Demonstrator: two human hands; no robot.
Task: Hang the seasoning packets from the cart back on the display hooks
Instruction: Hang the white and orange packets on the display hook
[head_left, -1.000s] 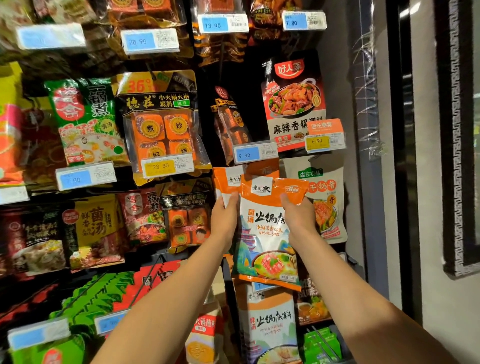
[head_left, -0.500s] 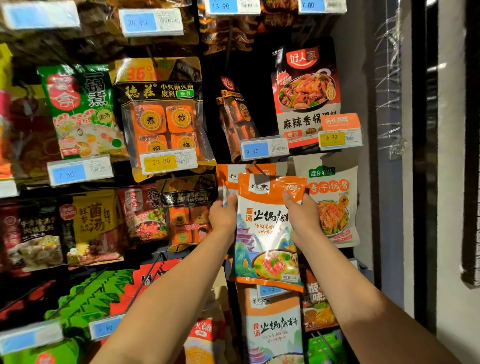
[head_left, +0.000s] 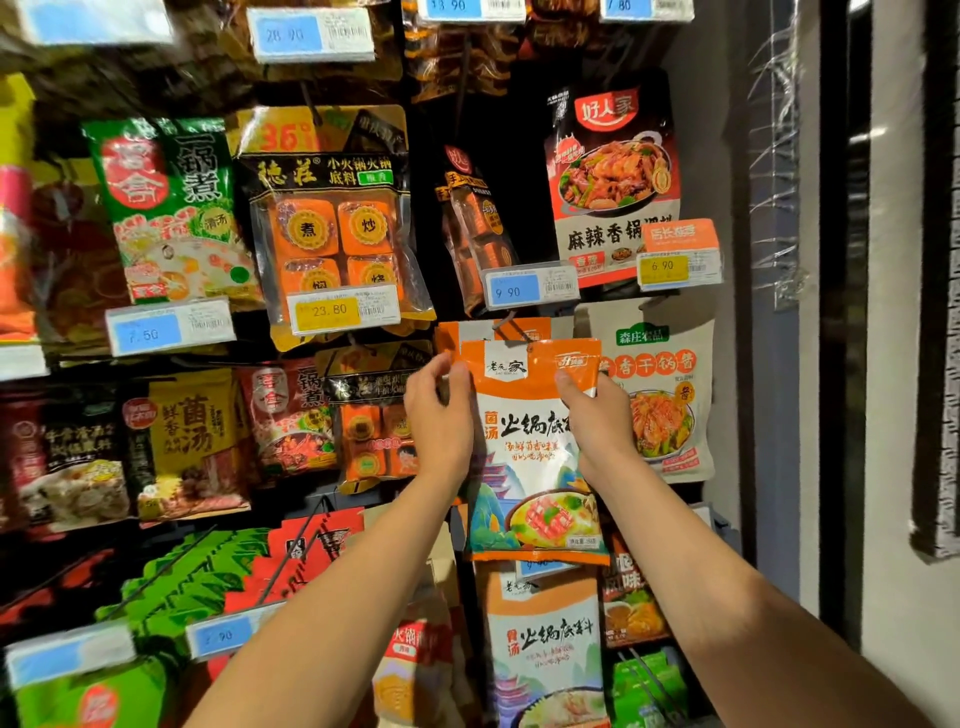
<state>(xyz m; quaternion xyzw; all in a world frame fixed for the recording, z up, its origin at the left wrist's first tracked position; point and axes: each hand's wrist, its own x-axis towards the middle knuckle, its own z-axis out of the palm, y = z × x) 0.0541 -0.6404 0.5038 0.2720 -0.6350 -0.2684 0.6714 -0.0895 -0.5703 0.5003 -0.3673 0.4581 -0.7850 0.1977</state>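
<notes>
Already both forearms reach up from the lower edge toward the display. The left hand (head_left: 439, 415) pinches the top left corner of the orange-and-white seasoning packet (head_left: 535, 457), thumb in front, fingers curled behind. The right hand (head_left: 597, 415) holds the top right part of it the same way, thumb pressed on the orange band. The packet hangs upright between them, its lower edge overlapping the price tag of the row below.

Compared with a second ago, the packet sits higher and more squarely: its top band now lies right under the black display hook (head_left: 511, 330), whose wire crosses the upper edge. Whether the hang hole has caught the hook cannot be told, since the edge there is blurred. Both hands have kept their hold throughout, so the judgement is that threading is under way and not yet finished.

Just behind hangs a matching orange packet (head_left: 452, 335) on the same hook, which suggests the right spot. Beside it on the right hangs a beige packet (head_left: 660, 395), above it a blue 9.90 tag (head_left: 530, 286). Farther left are the boxed orange cubes (head_left: 332, 234) and a green packet (head_left: 166, 208). The cart is out of view.
</notes>
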